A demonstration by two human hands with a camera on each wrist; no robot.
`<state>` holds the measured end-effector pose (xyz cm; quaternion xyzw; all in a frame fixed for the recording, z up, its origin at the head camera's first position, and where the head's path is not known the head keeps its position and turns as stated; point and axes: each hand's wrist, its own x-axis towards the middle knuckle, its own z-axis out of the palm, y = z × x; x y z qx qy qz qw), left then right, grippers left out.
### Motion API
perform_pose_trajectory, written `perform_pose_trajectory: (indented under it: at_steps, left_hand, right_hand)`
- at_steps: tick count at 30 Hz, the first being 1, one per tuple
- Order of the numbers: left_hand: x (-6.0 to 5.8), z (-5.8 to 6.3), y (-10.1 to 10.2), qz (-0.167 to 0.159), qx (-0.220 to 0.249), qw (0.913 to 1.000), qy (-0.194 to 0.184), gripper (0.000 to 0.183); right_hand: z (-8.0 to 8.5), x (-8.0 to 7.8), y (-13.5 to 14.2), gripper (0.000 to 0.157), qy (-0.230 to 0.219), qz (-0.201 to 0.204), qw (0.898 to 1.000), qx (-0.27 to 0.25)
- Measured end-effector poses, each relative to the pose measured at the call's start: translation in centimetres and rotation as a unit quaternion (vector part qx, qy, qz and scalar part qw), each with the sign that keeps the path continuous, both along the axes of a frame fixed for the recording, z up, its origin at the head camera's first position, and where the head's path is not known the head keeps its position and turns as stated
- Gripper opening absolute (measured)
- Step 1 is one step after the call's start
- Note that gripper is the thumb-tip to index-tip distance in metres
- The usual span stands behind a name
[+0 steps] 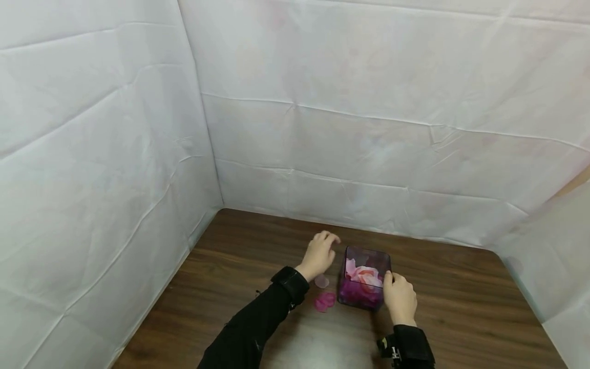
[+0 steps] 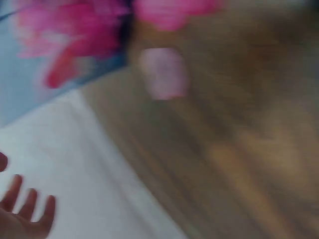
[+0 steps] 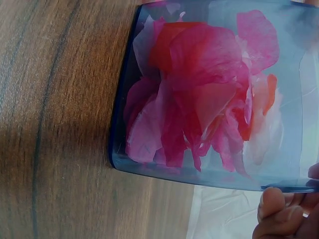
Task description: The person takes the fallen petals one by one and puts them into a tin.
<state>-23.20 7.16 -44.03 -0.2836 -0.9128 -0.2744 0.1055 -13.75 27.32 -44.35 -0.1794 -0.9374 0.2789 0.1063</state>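
A see-through purplish square box [image 1: 364, 302] stands on the table, holding a heap of pink, white and red petals [image 3: 204, 84]. My right hand [image 1: 400, 297] grips the box at its right side, with fingers [image 3: 273, 201] at the rim in the right wrist view. To the left of the box, my left hand [image 1: 319, 253] hovers over the table with nothing in it. Its fingers look spread and loosely bent in the blurred left wrist view. Beneath that wrist lies one pale pink petal [image 1: 321, 281]. Several deeper pink petals [image 1: 324, 301] lie nearer to me.
The brown wood-grain table [image 1: 451, 297] has rounded far corners. White cloth walls [image 1: 322, 138] rise behind it and on both sides. Black bands [image 1: 290, 287] sit on both wrists over dark sleeves.
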Motion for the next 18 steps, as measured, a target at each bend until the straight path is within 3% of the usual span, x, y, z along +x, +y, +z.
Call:
perform_pose_trajectory:
  at_steps: [3, 5, 7, 8, 12, 14, 18]
  left_hand:
    - [0.1, -2.4, -0.9, 0.019, -0.067, 0.9949, -0.073, 0.041]
    - [0.5, -4.0, -1.3, 0.009, -0.111, 0.9882, -0.105, 0.045]
    - [0.9, -5.2, -1.5, -0.006, -0.145, 0.9834, -0.109, 0.043]
    - [0.8, -6.3, -1.6, -0.017, -0.151, 0.9842, -0.090, 0.038]
    - [1.1, -7.6, -1.5, -0.043, -0.125, 0.9902, -0.045, 0.017]
    - [1.0, -8.0, -1.4, -0.045, -0.101, 0.9932, -0.036, 0.016]
    - [1.3, -7.4, -1.3, -0.041, -0.067, 0.9933, -0.085, 0.018]
  right_hand:
    - [0.1, -0.1, 0.1, 0.048, -0.002, -0.002, 1.000, -0.002]
    - [0.1, 0.0, 0.1, 0.048, -0.006, -0.001, 1.000, -0.003]
    - [0.1, 0.0, 0.1, 0.049, -0.008, 0.000, 1.000, -0.003]
    - [0.1, 0.0, 0.0, 0.048, -0.009, 0.001, 1.000, -0.004]
    - [0.0, 0.0, 0.0, 0.048, -0.004, 0.000, 1.000, -0.004]
    - [0.0, -0.1, 0.1, 0.048, -0.001, -0.001, 1.000, -0.003]
    - [-0.1, 0.0, 0.1, 0.048, -0.004, -0.002, 1.000, -0.003]
